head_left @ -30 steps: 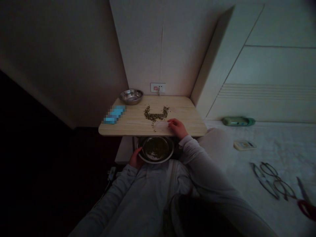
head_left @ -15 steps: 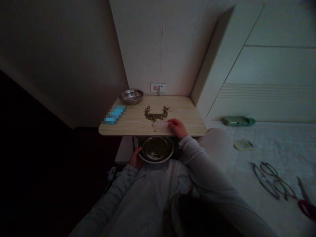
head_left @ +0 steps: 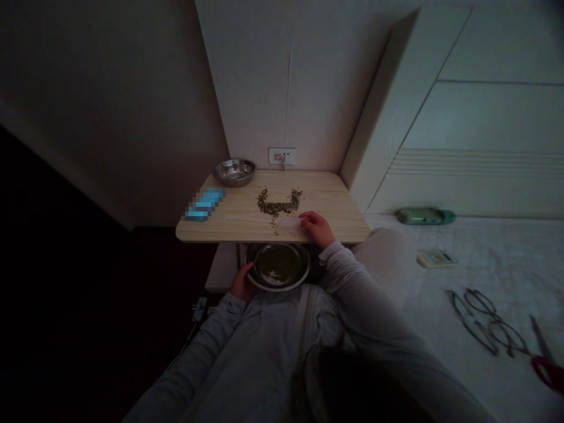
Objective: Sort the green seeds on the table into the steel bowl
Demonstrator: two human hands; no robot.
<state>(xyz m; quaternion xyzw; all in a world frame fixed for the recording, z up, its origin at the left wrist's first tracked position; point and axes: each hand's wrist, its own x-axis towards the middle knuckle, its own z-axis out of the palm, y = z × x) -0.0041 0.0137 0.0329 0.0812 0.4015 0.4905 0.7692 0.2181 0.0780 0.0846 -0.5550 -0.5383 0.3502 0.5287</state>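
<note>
My left hand point(head_left: 243, 283) grips the left rim of a metal bowl point(head_left: 304, 276) that sits at my lap, partly under the table's front edge. Small greenish grains or seeds point(head_left: 282, 261) lie in the bowl. On the wooden table point(head_left: 326, 188), my right hand point(head_left: 316, 228) has its fingers curled on the right edge of a thin, clear, rounded plastic piece point(head_left: 288, 225); its exact kind is hard to make out. Just beyond it, similar grains point(head_left: 277, 208) are spread in a U shape, with a few strays trailing toward the plastic.
A second metal bowl point(head_left: 234, 173) stands at the table's back left, near a blurred-out blue object point(head_left: 205, 204). A wall socket point(head_left: 282, 156) is behind. On the bed to the right lie a green bottle point(head_left: 425, 216), a small packet point(head_left: 437, 259), glasses point(head_left: 496, 320) and scissors point(head_left: 546, 367).
</note>
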